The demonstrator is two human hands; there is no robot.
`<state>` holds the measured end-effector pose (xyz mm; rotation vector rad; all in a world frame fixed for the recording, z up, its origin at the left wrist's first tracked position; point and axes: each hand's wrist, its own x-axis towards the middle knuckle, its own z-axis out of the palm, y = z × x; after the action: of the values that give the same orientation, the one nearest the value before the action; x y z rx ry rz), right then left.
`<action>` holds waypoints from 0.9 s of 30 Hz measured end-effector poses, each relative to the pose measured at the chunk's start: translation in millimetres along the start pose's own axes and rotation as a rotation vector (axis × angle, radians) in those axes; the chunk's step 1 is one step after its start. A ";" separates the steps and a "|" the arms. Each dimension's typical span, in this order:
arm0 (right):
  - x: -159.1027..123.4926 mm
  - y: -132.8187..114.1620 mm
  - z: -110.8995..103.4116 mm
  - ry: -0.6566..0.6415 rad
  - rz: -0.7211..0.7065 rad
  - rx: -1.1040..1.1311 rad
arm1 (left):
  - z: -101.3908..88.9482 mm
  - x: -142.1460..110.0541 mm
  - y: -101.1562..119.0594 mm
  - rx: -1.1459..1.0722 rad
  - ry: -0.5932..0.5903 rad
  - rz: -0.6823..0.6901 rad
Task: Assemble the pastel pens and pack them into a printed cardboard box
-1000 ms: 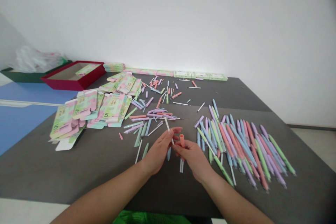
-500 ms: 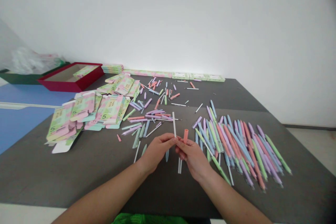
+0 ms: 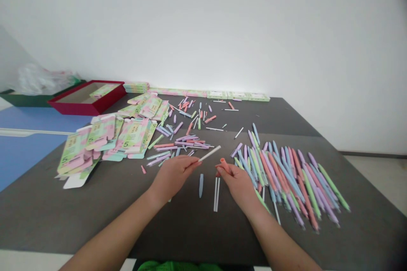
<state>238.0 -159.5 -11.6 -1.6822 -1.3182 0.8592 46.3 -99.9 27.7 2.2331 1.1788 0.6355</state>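
My left hand (image 3: 178, 172) is closed on one end of a white pen refill (image 3: 210, 153), which tilts up to the right. An orange pen barrel (image 3: 225, 165) is pinched in my right hand (image 3: 237, 180), its hollow end facing up and away from me. Just below my right fingers, two white refills (image 3: 216, 194) lie side by side on the dark table (image 3: 190, 233). Between my hands rests a blue pen part (image 3: 201, 185). Close to the right hand spreads a pile of pastel pens (image 3: 286, 173).
Loose pen parts (image 3: 184, 142) are scattered beyond my left hand. Flattened printed cartons (image 3: 133, 137) overlap at the left. A red box tray (image 3: 92, 101) and a green tray with plastic bags (image 3: 44, 80) stand at the far left. Small boxes (image 3: 235, 95) line the wall.
My hands have moved apart. The refill in my left hand has gone left and tipped from upright to slanting right. The orange barrel has tilted in my right hand.
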 end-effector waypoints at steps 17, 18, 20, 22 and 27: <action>0.3 5.3 -0.7 0.001 -0.278 -0.607 | -43.5 -12.0 0.1 0.832 -0.266 0.314; 0.0 5.0 -0.3 -0.010 -0.284 -0.644 | -44.1 -10.6 3.2 0.856 -0.285 0.317; -1.3 3.8 1.4 -0.042 -0.304 -0.679 | -44.2 -7.0 9.2 0.898 -0.336 0.350; -2.8 2.3 3.4 -0.068 -0.322 -0.666 | -43.4 -2.0 13.8 0.939 -0.388 0.397; -4.0 -1.2 3.6 -0.093 -0.406 -0.635 | -46.7 14.3 17.0 0.960 -0.420 0.495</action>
<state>233.4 -162.6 -11.9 -1.7372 -2.0570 0.2888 34.7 -84.9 75.8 3.2774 0.7699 -0.3517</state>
